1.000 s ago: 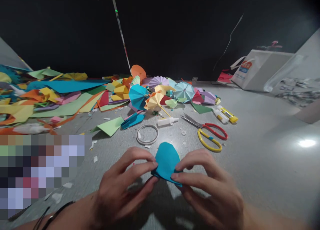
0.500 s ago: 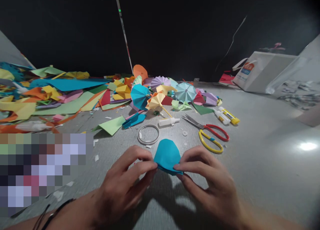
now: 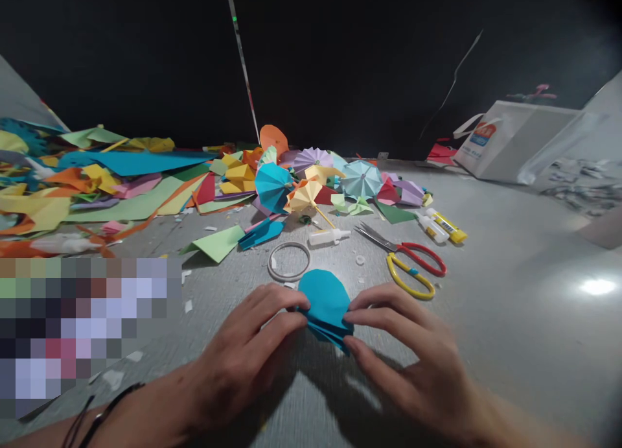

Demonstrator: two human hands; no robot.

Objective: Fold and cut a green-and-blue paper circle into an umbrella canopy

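A round piece of blue paper, pleated along its near edge, is held between my two hands just over the table. My left hand pinches its left edge, with the thumb hidden behind the fingers. On the right edge, my right hand has its fingertips on top and the thumb against the lower folds. Beyond the paper lie a grey ring, a small white glue bottle and scissors with one red and one yellow handle.
Folded paper umbrellas crowd the back of the table. Coloured paper scraps are heaped at the left. Glue tubes lie right of centre, and a white bag stands at the back right.
The blue paper has flattened and its near folds have spread apart a little. My right thumb has dropped away from the fingers, and my left fingers have shifted slightly inward over the paper.
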